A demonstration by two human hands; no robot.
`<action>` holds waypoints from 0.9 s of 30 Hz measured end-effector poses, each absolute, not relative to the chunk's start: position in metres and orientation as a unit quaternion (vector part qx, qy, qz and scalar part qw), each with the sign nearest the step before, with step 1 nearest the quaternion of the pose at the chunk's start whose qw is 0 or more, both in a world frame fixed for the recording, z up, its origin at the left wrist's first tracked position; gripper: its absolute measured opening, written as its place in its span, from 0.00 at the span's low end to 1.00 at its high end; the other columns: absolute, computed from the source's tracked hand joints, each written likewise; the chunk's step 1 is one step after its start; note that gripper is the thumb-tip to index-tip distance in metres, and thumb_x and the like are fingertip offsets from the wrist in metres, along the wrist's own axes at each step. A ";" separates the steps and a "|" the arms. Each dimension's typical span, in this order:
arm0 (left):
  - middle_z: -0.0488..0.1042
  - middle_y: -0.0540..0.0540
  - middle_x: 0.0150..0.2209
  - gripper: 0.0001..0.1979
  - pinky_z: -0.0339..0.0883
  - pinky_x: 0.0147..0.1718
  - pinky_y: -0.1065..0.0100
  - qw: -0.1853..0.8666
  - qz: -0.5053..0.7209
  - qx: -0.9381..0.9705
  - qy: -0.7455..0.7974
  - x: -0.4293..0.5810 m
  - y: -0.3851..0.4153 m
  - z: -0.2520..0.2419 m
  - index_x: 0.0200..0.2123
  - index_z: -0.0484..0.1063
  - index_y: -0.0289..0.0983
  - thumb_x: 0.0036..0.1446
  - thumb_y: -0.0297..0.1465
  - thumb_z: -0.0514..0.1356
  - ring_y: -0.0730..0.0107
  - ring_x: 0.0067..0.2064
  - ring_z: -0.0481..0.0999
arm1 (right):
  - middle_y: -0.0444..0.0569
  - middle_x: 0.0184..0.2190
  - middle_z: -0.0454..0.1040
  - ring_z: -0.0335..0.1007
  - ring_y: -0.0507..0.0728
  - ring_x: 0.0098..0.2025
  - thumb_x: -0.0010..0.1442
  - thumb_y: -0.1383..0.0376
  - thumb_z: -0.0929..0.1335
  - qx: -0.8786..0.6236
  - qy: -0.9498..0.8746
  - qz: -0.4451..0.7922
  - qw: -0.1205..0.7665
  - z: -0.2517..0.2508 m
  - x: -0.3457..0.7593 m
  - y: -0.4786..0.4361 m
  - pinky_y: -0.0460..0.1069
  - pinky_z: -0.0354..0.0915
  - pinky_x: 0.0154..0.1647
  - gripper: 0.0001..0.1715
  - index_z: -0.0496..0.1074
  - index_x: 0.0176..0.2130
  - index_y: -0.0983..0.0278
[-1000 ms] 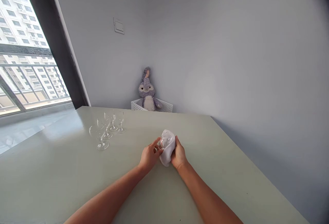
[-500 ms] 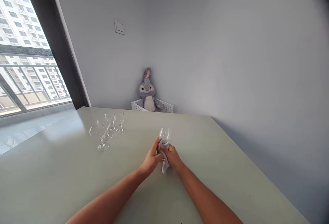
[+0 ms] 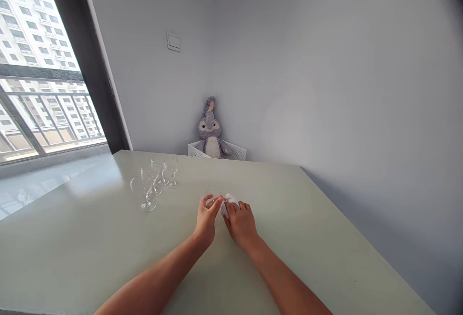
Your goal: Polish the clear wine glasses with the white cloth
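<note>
My left hand (image 3: 206,220) is closed around a clear wine glass (image 3: 204,192). The glass lies tipped over to the left, its faint bowl showing just beyond my fingers. In my right hand (image 3: 241,222) is a bunched white cloth (image 3: 230,199), pressed against the right end of the glass, where the foot is hidden. Both hands are close together above the middle of the table.
Several stemmed glasses (image 3: 148,205) stand upright in a group on the left of the pale green table (image 3: 304,247). Beyond the far edge, a grey plush rabbit (image 3: 211,134) sits in a white perforated basket (image 3: 237,153). Walls rise behind and to the right.
The glass has gone from upright to tipped leftward. My right hand and the cloth have moved from below the bowl to the glass's right end, and the hanging cloth is now bunched up.
</note>
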State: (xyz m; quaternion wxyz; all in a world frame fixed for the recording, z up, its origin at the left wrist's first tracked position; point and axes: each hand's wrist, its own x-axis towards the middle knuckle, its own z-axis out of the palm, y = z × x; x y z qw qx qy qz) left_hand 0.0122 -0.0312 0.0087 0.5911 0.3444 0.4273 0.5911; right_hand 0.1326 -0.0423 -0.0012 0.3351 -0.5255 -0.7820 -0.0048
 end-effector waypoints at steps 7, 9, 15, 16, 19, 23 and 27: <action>0.70 0.37 0.47 0.28 0.62 0.47 0.57 0.613 0.558 0.488 0.272 0.012 -0.043 0.026 0.46 0.55 0.38 0.43 0.36 0.64 0.57 0.49 0.70 | 0.46 0.27 0.71 0.64 0.56 0.30 0.49 0.63 0.66 -0.443 -0.660 0.476 0.377 0.014 0.142 -0.049 0.51 0.58 0.32 0.06 0.70 0.31 0.62; 0.69 0.36 0.47 0.28 0.64 0.46 0.57 0.633 0.529 0.508 0.247 0.009 -0.045 0.032 0.46 0.56 0.37 0.43 0.37 0.64 0.55 0.48 0.70 | 0.47 0.27 0.72 0.67 0.56 0.30 0.47 0.61 0.68 -0.327 -0.590 0.650 0.350 0.020 0.147 -0.052 0.51 0.60 0.33 0.11 0.70 0.31 0.65; 0.67 0.37 0.49 0.23 0.66 0.43 0.57 0.560 0.583 0.514 0.287 0.002 -0.043 0.039 0.46 0.55 0.39 0.49 0.38 0.59 0.56 0.48 0.70 | 0.49 0.30 0.73 0.70 0.56 0.31 0.52 0.57 0.66 -0.198 -0.389 0.788 0.435 0.019 0.125 -0.055 0.52 0.64 0.33 0.17 0.68 0.39 0.66; 0.67 0.37 0.49 0.23 0.66 0.44 0.57 0.529 0.598 0.528 0.288 0.002 -0.042 0.036 0.46 0.54 0.39 0.49 0.37 0.59 0.57 0.47 0.71 | 0.49 0.30 0.73 0.70 0.55 0.31 0.52 0.58 0.65 -0.203 -0.366 0.785 0.457 0.016 0.119 -0.055 0.50 0.64 0.32 0.17 0.68 0.40 0.65; 0.66 0.37 0.49 0.23 0.65 0.45 0.57 0.424 0.612 0.606 0.280 0.005 -0.042 0.021 0.46 0.53 0.39 0.49 0.33 0.60 0.59 0.47 0.71 | 0.47 0.26 0.72 0.69 0.54 0.28 0.52 0.59 0.65 -0.259 -0.330 0.768 0.485 0.009 0.106 -0.053 0.48 0.63 0.28 0.13 0.69 0.35 0.65; 0.66 0.39 0.47 0.26 0.65 0.45 0.58 0.301 0.590 0.691 0.290 0.008 -0.039 0.006 0.49 0.51 0.40 0.49 0.31 0.60 0.61 0.46 0.71 | 0.44 0.17 0.68 0.64 0.53 0.20 0.50 0.59 0.66 -0.381 -0.367 0.701 0.478 -0.002 0.103 -0.053 0.47 0.58 0.21 0.11 0.66 0.23 0.64; 0.65 0.40 0.48 0.27 0.62 0.47 0.55 0.220 0.636 0.673 0.308 -0.003 -0.027 0.010 0.51 0.47 0.41 0.51 0.31 0.57 0.63 0.48 0.70 | 0.42 0.14 0.64 0.60 0.52 0.16 0.53 0.49 0.62 -0.454 -0.537 0.589 0.399 -0.007 0.111 -0.055 0.47 0.56 0.21 0.23 0.64 0.20 0.63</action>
